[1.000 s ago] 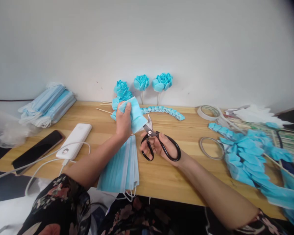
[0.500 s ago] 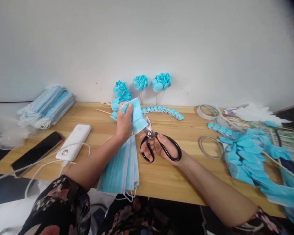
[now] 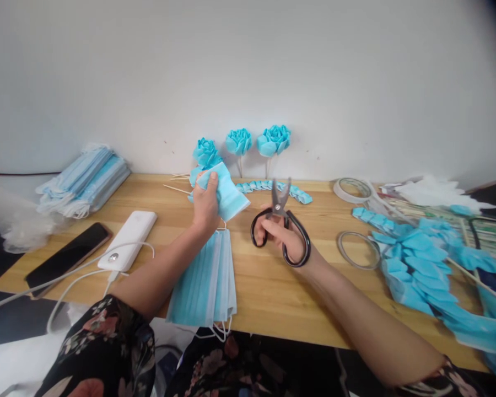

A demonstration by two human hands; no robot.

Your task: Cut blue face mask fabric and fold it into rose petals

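Note:
Pinched between the thumb and fingers of my left hand [image 3: 205,203] is a folded piece of light blue mask fabric [image 3: 230,196]. My right hand [image 3: 283,234] has its fingers in the black loops of a pair of scissors [image 3: 278,208]. Their blades point up, slightly apart, and stand clear of the fabric to its right. Below my left hand several pleated blue face masks [image 3: 202,281] lie fanned at the table's front. Behind the hands a pleated blue strip [image 3: 258,187] rests on the table.
Blue fabric roses [image 3: 274,140] on sticks stand against the wall. At the left are a stack of masks [image 3: 85,179], a phone [image 3: 70,256] and a white power bank [image 3: 128,237] with a cable. Tape rolls [image 3: 352,190] and a heap of blue pleated strips [image 3: 417,264] lie at the right.
The scissors have moved right, away from the fabric's edge, and turned so that their open blades point up. My left hand has shifted slightly left, still holding the fabric.

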